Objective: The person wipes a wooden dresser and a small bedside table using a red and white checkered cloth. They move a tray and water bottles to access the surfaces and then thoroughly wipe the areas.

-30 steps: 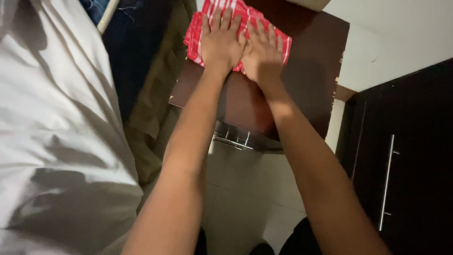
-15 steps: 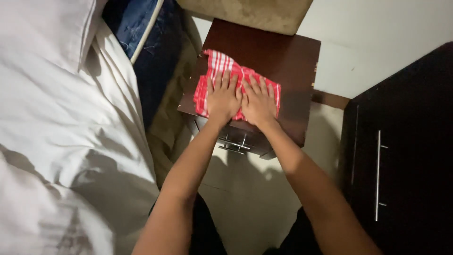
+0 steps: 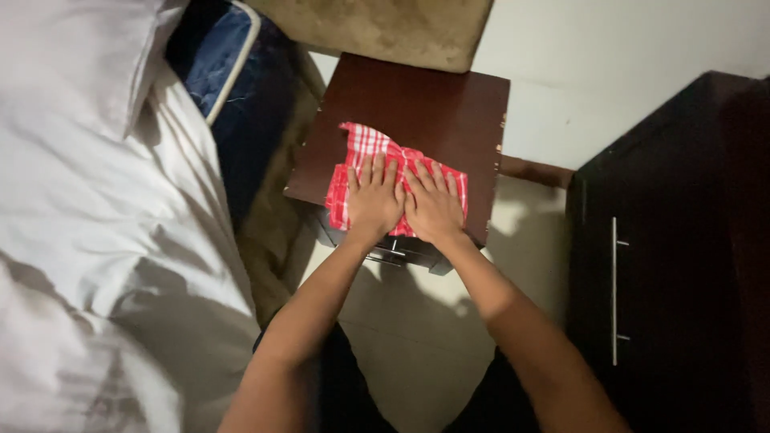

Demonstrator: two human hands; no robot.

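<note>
While flat, left hand (image 3: 374,200) and right hand (image 3: 434,207) press red checked cloth (image 3: 362,144)

A dark wooden nightstand (image 3: 417,104) stands against the pale wall (image 3: 634,48), bed with white sheets (image 3: 88,216) left of it, dark cabinet (image 3: 666,248) right

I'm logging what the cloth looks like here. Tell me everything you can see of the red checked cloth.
The red checked cloth is thin woven fabric, red with white lines. It lies flat on the near part of the dark brown nightstand, reaching its front edge; its far left corner is rumpled. The left hand and right hand press palms down on it, side by side, fingers spread, covering its middle.
</note>
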